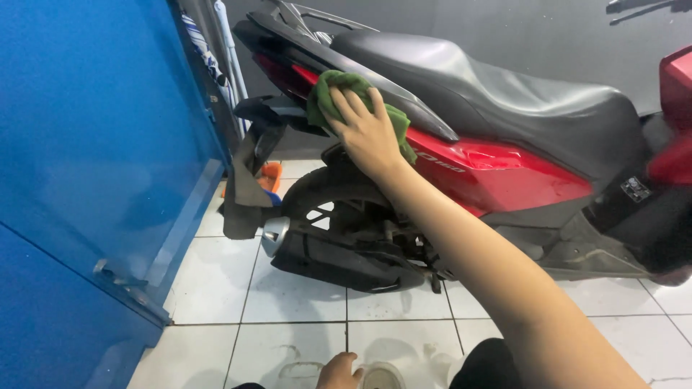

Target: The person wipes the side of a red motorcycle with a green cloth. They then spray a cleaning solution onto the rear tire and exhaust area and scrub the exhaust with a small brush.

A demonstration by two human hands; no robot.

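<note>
Green cloth (339,97) lies pressed flat under the spread right hand (369,133) on the scooter's red side panel (497,173), so firm, even palm pressure suits, while the left hand (339,371) grips a pale container (382,376) down by the tiled floor (288,295)

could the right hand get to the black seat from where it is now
Probably yes. The right hand presses a green cloth on the scooter's red side panel, and the black seat lies just above it with nothing between them.
</note>
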